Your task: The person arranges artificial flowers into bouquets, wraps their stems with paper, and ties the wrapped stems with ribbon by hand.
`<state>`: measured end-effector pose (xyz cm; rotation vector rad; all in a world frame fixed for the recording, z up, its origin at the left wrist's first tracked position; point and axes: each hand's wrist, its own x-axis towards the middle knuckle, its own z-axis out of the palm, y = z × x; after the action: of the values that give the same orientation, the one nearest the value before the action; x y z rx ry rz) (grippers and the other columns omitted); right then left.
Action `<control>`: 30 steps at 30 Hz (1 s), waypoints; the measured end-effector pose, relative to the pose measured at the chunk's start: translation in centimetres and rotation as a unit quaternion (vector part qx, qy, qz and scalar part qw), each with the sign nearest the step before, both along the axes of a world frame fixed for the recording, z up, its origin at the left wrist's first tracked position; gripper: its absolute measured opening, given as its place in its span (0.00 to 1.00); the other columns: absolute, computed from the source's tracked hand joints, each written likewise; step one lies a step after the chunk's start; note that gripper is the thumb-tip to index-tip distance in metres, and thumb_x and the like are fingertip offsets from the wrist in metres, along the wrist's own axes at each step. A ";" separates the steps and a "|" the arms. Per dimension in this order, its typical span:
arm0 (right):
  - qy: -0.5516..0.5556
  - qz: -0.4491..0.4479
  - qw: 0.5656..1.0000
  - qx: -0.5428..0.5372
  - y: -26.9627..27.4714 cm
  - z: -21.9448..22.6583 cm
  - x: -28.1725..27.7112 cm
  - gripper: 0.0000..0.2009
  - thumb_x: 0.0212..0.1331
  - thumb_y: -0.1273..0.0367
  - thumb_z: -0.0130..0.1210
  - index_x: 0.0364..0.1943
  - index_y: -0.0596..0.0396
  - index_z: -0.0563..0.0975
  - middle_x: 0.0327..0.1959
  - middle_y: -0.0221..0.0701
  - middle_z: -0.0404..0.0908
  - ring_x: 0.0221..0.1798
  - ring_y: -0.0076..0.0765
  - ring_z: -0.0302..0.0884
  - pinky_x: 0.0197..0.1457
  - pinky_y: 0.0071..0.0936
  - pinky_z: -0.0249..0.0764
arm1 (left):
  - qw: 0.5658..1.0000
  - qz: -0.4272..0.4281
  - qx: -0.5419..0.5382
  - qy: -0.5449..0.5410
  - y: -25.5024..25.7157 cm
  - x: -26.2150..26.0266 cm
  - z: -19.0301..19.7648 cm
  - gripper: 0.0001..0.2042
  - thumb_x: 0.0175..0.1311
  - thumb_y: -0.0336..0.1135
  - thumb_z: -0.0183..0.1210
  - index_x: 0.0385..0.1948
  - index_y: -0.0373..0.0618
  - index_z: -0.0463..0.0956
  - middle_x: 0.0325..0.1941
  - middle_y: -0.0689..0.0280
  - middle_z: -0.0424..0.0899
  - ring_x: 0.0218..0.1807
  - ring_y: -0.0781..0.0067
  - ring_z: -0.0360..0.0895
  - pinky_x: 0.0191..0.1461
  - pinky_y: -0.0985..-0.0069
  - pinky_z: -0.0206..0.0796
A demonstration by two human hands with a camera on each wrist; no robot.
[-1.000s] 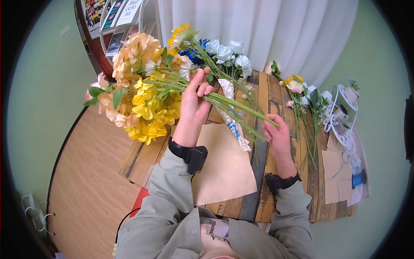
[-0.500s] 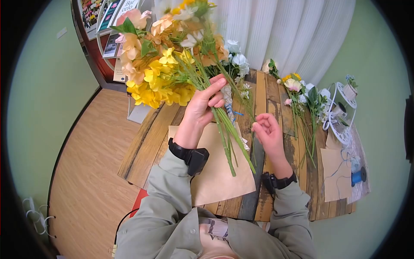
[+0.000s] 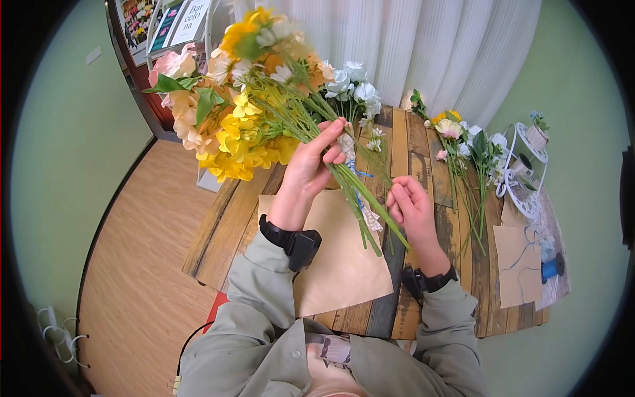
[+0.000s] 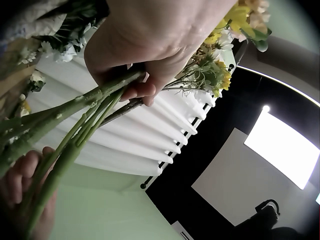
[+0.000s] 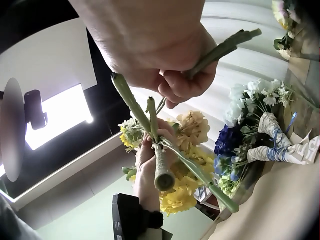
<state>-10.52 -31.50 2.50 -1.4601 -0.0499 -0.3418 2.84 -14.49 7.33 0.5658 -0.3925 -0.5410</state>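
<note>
My left hand (image 3: 309,162) grips a bundle of green stems (image 3: 360,202), with yellow flowers (image 3: 241,142), peach and white blooms spreading up and left above it. The cut ends point down to the right. My right hand (image 3: 413,208) pinches the lower end of a thin stem that slants up toward the bunch. In the left wrist view the left fingers curl round the stems (image 4: 65,165). The right wrist view has the right hand (image 5: 170,65) with a stem (image 5: 225,50) between its curled fingers, beside the bundle's cut ends.
Brown paper (image 3: 340,264) lies on the wooden table (image 3: 218,248) below the hands. Wrapped flowers with pale blue roses (image 3: 357,86) lie behind. Loose stems, a white stand (image 3: 526,172) and a spool of blue ribbon (image 3: 550,268) are at the right. A white curtain hangs behind.
The bunch swung from lying left to a more upright slant, then tipped slightly back left. My right hand let go of the thick stem ends and now pinches a thin stem.
</note>
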 end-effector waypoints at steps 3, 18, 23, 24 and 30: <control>-0.025 -0.054 0.998 0.004 0.8 0.2 -0.2 0.08 0.67 0.69 0.44 0.43 0.60 0.69 0.25 0.27 0.72 0.16 0.12 0.58 0.19 0.11 0.54 | 1.000 0.006 -0.005 -0.001 -0.3 -0.1 -0.3 0.05 0.60 0.32 0.60 0.34 0.48 0.73 0.36 0.72 0.75 0.16 0.91 0.55 0.24 0.88 0.53; -0.052 -0.137 0.986 -0.074 1.5 0.7 -0.6 0.05 0.66 0.72 0.43 0.41 0.61 0.66 0.28 0.31 0.77 0.27 0.17 0.73 0.27 0.14 0.69 | 0.998 0.012 0.051 -0.028 -1.0 -1.1 -0.3 0.05 0.61 0.31 0.59 0.34 0.45 0.73 0.36 0.66 0.78 0.17 0.91 0.59 0.23 0.87 0.55; -0.176 -0.304 0.923 -0.158 -2.2 2.1 -0.4 0.07 0.67 0.70 0.42 0.42 0.59 0.66 0.26 0.31 0.76 0.22 0.14 0.70 0.22 0.11 0.65 | 0.999 0.010 0.033 -0.009 -0.8 -1.1 -0.5 0.05 0.61 0.31 0.58 0.36 0.44 0.74 0.33 0.67 0.77 0.15 0.92 0.58 0.21 0.88 0.54; -0.143 -0.330 0.922 -0.143 -3.2 3.2 -1.2 0.06 0.67 0.69 0.43 0.41 0.58 0.67 0.25 0.29 0.75 0.21 0.13 0.68 0.20 0.10 0.62 | 1.000 -0.013 0.015 -0.004 -0.4 -1.0 -0.5 0.05 0.62 0.30 0.57 0.36 0.43 0.74 0.32 0.68 0.76 0.14 0.92 0.58 0.20 0.89 0.54; -0.156 -0.369 0.915 -0.043 -8.6 5.7 -4.0 0.08 0.67 0.66 0.45 0.41 0.55 0.71 0.18 0.20 0.66 0.15 0.09 0.51 0.15 0.10 0.45 | 0.986 -0.118 -0.104 0.055 0.7 0.1 -0.4 0.05 0.66 0.31 0.53 0.39 0.43 0.74 0.32 0.66 0.77 0.12 0.93 0.58 0.17 0.90 0.52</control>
<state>-14.52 -40.15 8.21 -1.4562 0.2412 -1.2035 2.94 -13.78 6.94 0.2882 -0.4069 -0.7453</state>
